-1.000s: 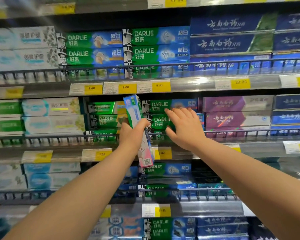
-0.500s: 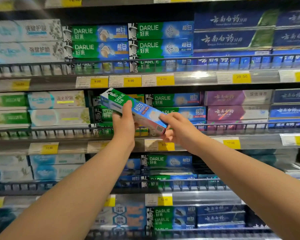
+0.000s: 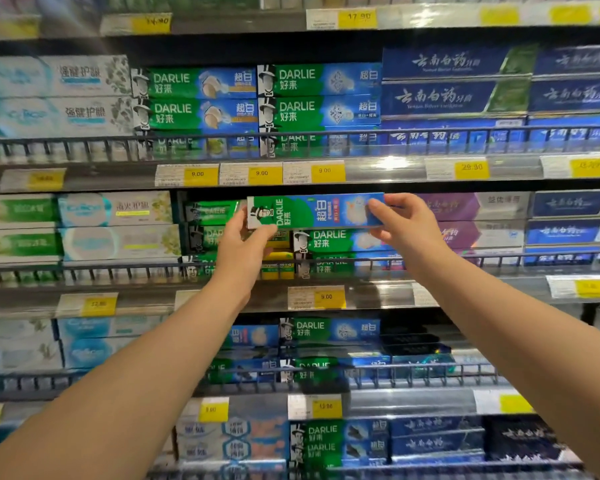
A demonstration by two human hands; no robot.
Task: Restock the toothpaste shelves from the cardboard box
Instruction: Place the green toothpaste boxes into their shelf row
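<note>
**Box** (image 3: 316,211): green-and-blue Darlie carton, held level and lengthwise at the front of the middle shelf (image 3: 136,301), directly above the Darlie stack (image 3: 333,239). Whether it touches the stack cannot be told.

**Left hand** (image 3: 241,244): thumb and fingers pinch the box's left end.

**Right hand** (image 3: 409,225): fingers and thumb pinch the box's right end.

**Middle shelf:** wire rail (image 3: 84,270) along the front edge. Below it, a strip with yellow price tags, one (image 3: 326,296) reading 9.00. White cartons (image 3: 118,209) toward the left end, purple cartons (image 3: 465,206) to the right of the stack, dark blue ones near the right end.

**Surroundings:** shop shelving in tiers, each with the same rail and tag strip. On the tier above, white cartons sit left, Darlie cartons (image 3: 257,95) in the centre and dark blue cartons (image 3: 447,77) right. The lower tiers hold more cartons, partly blurred.
</note>
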